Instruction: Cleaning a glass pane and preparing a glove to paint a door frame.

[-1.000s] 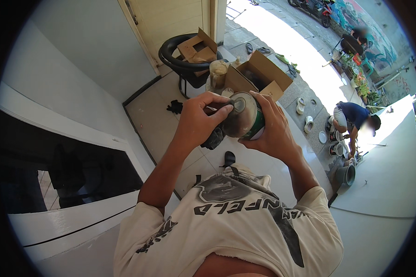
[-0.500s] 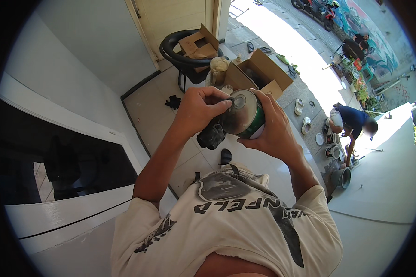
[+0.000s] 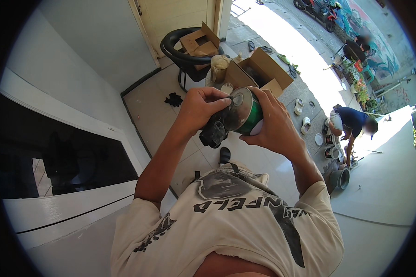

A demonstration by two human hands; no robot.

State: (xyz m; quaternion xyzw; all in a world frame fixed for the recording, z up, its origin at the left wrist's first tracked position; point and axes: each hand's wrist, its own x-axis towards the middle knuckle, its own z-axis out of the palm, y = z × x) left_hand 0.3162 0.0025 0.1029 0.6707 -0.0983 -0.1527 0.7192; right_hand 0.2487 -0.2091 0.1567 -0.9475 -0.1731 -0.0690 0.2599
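My right hand [image 3: 278,124] wraps round a green metal can [image 3: 250,117], thumb beneath and fingers along its far side. The can is tilted, so its stained, dull metal end with a small round cap faces up and to the left. At the rim of that end my left hand [image 3: 199,107] is closed, thumb against bent fingers. A black crumpled piece of cloth or plastic [image 3: 212,135] hangs from the left fingers beside the can; which of the two it is I cannot tell. Part of it lies behind the left fingers.
Ahead are a black chair [image 3: 189,57] bearing a cardboard box, another open cardboard box [image 3: 261,69] and a stained tub [image 3: 219,67]. A black glove [image 3: 173,99] lies on the tiles. On the right, a person in dark blue [image 3: 351,119] crouches by paint cans [image 3: 332,152] and a bucket [image 3: 341,179].
The can has turned slightly in my right hand, showing more of its green side. The black piece has shifted a little, and my left hand stays at the can's rim.
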